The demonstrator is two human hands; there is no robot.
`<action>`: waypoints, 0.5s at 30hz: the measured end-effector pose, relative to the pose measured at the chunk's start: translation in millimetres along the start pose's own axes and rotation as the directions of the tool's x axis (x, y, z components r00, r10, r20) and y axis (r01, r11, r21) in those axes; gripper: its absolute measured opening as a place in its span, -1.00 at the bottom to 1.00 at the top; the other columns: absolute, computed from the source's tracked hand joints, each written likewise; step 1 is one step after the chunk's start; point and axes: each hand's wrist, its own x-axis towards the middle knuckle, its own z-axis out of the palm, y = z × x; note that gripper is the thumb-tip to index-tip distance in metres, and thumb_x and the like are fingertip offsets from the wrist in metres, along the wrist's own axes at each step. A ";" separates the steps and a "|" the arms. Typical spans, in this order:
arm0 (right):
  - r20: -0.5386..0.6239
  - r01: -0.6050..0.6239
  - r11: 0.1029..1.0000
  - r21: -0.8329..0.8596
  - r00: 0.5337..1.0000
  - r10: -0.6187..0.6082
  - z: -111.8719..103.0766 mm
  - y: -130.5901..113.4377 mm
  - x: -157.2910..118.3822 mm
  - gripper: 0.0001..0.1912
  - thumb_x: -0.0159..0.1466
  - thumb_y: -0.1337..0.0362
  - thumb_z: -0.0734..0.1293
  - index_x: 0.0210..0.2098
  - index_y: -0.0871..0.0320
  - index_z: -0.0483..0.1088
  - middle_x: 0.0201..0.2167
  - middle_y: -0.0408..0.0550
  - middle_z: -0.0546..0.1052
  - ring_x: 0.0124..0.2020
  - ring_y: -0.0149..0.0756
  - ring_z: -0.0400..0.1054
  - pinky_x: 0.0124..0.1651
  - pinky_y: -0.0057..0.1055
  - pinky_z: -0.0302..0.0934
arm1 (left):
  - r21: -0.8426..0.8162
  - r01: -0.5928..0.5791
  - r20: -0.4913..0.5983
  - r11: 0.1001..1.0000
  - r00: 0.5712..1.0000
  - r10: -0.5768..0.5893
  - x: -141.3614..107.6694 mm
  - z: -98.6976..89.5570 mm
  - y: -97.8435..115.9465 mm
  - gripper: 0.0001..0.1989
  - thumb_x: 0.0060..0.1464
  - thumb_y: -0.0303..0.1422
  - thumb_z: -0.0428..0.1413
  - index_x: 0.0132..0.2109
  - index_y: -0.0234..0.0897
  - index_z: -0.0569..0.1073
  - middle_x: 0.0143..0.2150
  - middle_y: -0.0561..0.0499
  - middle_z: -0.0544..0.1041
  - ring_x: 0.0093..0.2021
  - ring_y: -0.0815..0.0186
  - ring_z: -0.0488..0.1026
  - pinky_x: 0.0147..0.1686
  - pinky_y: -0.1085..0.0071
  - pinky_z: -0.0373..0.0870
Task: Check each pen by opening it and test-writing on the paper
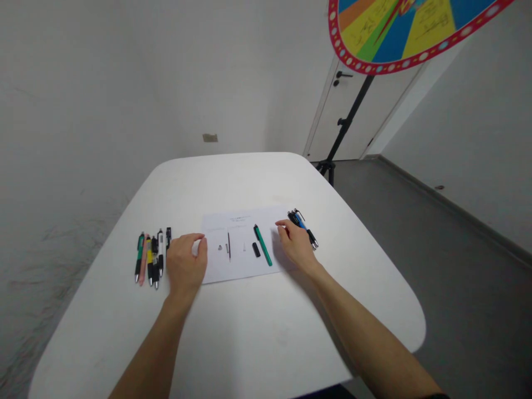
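A white sheet of paper (pixel 241 268) lies on the table between my hands. On it are a green pen barrel (pixel 263 245), a short black piece (pixel 256 250), a thin dark refill (pixel 229 246) and a few tiny parts. My left hand (pixel 187 261) rests at the sheet's left edge, thumb and index finger apart, holding nothing. Beside it on the left lies a row of several pens (pixel 149 260). My right hand (pixel 296 244) is over the sheet's right edge, thumb and index apart with nothing between them, close to a bunch of black and blue pens (pixel 300 220).
The white table (pixel 233 183) has rounded corners. Beyond its far right corner, a colourful wheel (pixel 394 33) stands on a black tripod (pixel 349 119), in front of a white door (pixel 357 105). A wall rises behind the table.
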 end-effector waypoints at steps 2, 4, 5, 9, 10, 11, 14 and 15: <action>0.002 0.005 1.000 -0.006 1.000 -0.005 -0.4 -0.5 -0.3 -0.62 0.34 0.24 0.12 -0.05 0.23 0.49 -0.47 0.01 0.56 -0.47 -0.23 0.36 -0.30 -0.35 0.11 | -0.006 0.046 -0.002 0.999 0.999 -0.046 1.2 -0.4 -4.4 -0.75 0.18 -0.27 0.01 -0.27 -0.29 0.53 -0.28 -0.11 0.61 -0.20 0.12 0.48 -0.11 0.19 0.37; 0.016 0.010 1.000 -0.017 1.000 -0.010 0.3 -1.6 -1.0 -0.62 0.34 0.24 0.12 -0.06 0.23 0.49 -0.51 -0.01 0.53 -0.48 -0.24 0.35 -0.32 -0.36 0.08 | 0.003 0.071 0.008 0.997 0.997 -0.071 1.6 -0.2 -6.3 -0.74 0.18 -0.25 0.00 -0.26 -0.29 0.54 -0.27 -0.12 0.61 -0.19 0.10 0.48 -0.10 0.17 0.37; 0.024 0.012 1.000 -0.022 1.000 -0.011 0.8 -2.1 -1.4 -0.62 0.35 0.23 0.12 -0.06 0.23 0.49 -0.52 -0.02 0.52 -0.48 -0.24 0.34 -0.33 -0.36 0.07 | 0.008 0.077 0.013 0.997 0.997 -0.077 1.7 0.1 -6.6 -0.73 0.18 -0.25 0.00 -0.26 -0.29 0.54 -0.27 -0.13 0.61 -0.19 0.09 0.48 -0.09 0.15 0.37; 0.049 0.036 0.999 -0.027 0.998 -0.035 2.4 -3.9 -2.9 -0.64 0.36 0.22 0.14 -0.05 0.23 0.48 -0.52 -0.04 0.53 -0.47 -0.26 0.35 -0.32 -0.37 0.08 | 0.022 0.063 0.035 0.998 0.997 -0.064 1.4 2.0 -6.6 -0.70 0.19 -0.24 -0.02 -0.25 -0.32 0.54 -0.26 -0.15 0.61 -0.18 0.07 0.48 -0.08 0.13 0.39; 0.060 0.059 0.998 -0.027 0.997 -0.058 2.6 -4.4 -3.4 -0.65 0.36 0.22 0.15 -0.04 0.22 0.47 -0.50 -0.04 0.53 -0.46 -0.26 0.36 -0.31 -0.37 0.10 | 0.025 0.047 0.050 0.999 0.998 -0.049 1.1 2.8 -6.8 -0.70 0.19 -0.25 -0.02 -0.23 -0.32 0.54 -0.25 -0.16 0.61 -0.17 0.07 0.49 -0.07 0.13 0.39; 0.077 0.092 0.995 -0.025 0.993 -0.090 2.8 -5.0 -4.0 -0.66 0.36 0.22 0.16 -0.03 0.21 0.46 -0.47 -0.04 0.54 -0.44 -0.26 0.38 -0.29 -0.38 0.11 | 0.030 0.026 0.070 0.999 0.997 -0.029 0.6 3.8 -7.2 -0.70 0.19 -0.25 -0.02 -0.20 -0.33 0.54 -0.22 -0.16 0.61 -0.15 0.07 0.49 -0.05 0.13 0.39; 0.152 0.216 0.976 -0.035 0.966 -0.208 3.6 -7.1 -6.7 -0.68 0.36 0.25 0.19 0.03 0.17 0.44 -0.36 -0.03 0.57 -0.35 -0.27 0.41 -0.22 -0.38 0.15 | 0.057 -0.062 0.162 0.996 0.985 0.052 -2.4 8.1 -9.0 -0.67 0.20 -0.24 0.00 -0.05 -0.33 0.52 -0.02 -0.20 0.59 0.03 0.03 0.47 0.07 0.08 0.36; 0.180 0.252 0.966 -0.054 0.954 -0.238 3.9 -7.8 -7.6 -0.68 0.36 0.27 0.20 0.05 0.15 0.43 -0.31 -0.02 0.57 -0.32 -0.28 0.41 -0.20 -0.39 0.16 | 0.065 -0.097 0.206 0.993 0.975 0.082 -3.8 9.7 -9.8 -0.64 0.20 -0.22 0.01 0.00 -0.33 0.51 0.06 -0.22 0.56 0.10 0.02 0.44 0.12 0.07 0.33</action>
